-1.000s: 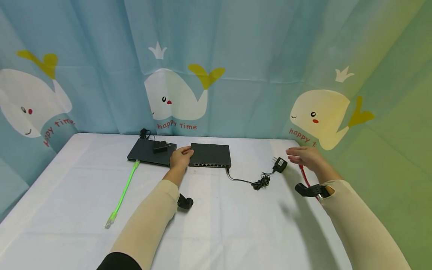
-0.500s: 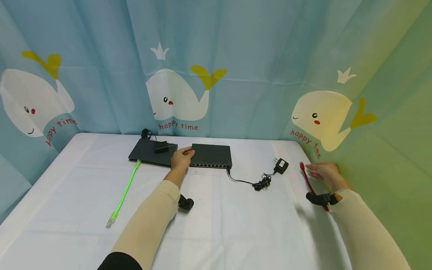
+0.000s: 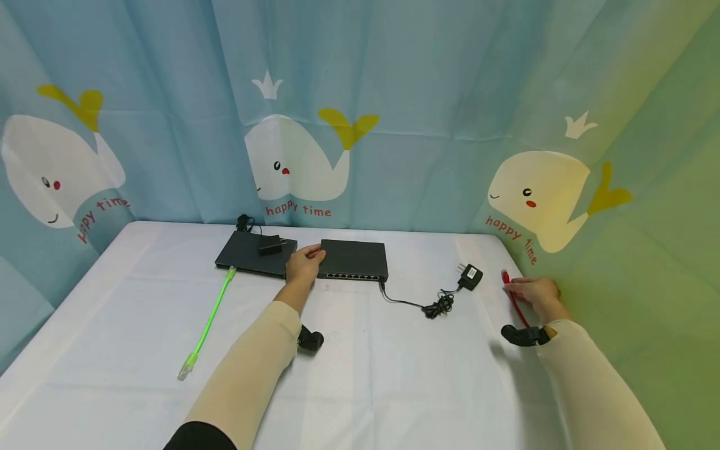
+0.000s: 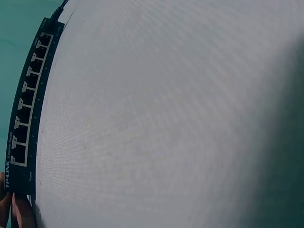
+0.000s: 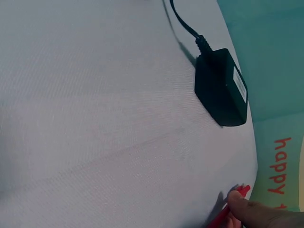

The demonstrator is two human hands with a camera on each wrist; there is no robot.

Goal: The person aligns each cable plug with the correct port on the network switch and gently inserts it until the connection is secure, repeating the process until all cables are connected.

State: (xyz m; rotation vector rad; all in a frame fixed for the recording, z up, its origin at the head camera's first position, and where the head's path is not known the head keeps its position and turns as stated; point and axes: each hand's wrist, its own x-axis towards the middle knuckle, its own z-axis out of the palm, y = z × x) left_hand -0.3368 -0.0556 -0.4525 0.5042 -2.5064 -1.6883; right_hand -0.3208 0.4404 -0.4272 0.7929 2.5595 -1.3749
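Observation:
A black TP-LINK Ethernet switch [image 3: 354, 258] lies on the white table, its row of ports facing the near side. My left hand [image 3: 302, 265] grips the left end of the switch; in the left wrist view its fingertips [image 4: 23, 211] show at that end. At the table's right side my right hand [image 3: 537, 294] pinches a red network cable [image 3: 516, 306] just behind its plug. The thumb [image 5: 240, 204] lies against the red plug [image 5: 243, 191] in the right wrist view. Part of the cable is hidden by the hand and wrist camera.
A black power adapter [image 3: 469, 277] with a bundled cord [image 3: 439, 305] runs to the switch. Left of my left hand lies a second black flat box [image 3: 244, 253] with another adapter [image 3: 270, 245] on top. A green network cable [image 3: 208, 322] extends from its front.
My right hand has moved from above the table's right side down to the red cable and now pinches it near the plug. The left hand keeps its place on the switch.

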